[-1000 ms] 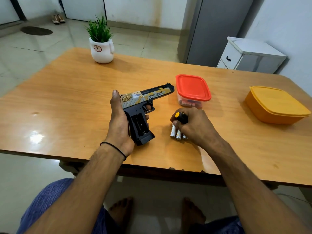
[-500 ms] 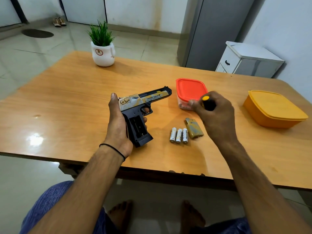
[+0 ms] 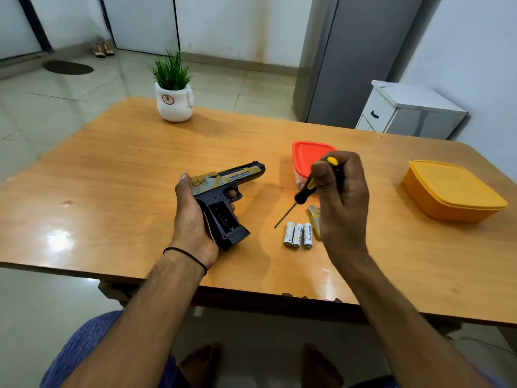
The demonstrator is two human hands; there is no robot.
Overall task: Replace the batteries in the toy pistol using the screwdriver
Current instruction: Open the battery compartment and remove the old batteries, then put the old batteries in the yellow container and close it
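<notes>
My left hand (image 3: 193, 219) wraps around the toy pistol (image 3: 223, 196), holding it on its side over the table (image 3: 126, 177). The barrel points away and to the right, and the open battery bay in the grip faces up, apparently empty. My right hand (image 3: 342, 200) is closed around the screwdriver (image 3: 306, 190), tip angled down-left. Three batteries (image 3: 298, 235) lie side by side between my hands, nearer my right, their long axes roughly parallel to the bay. The removed cover (image 3: 315, 219) touches their right side.

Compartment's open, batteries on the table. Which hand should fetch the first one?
Right, likely: the right hand is beside the batteries, though it must first drop the screwdriver; the left hand grips the toy pistol.
</notes>
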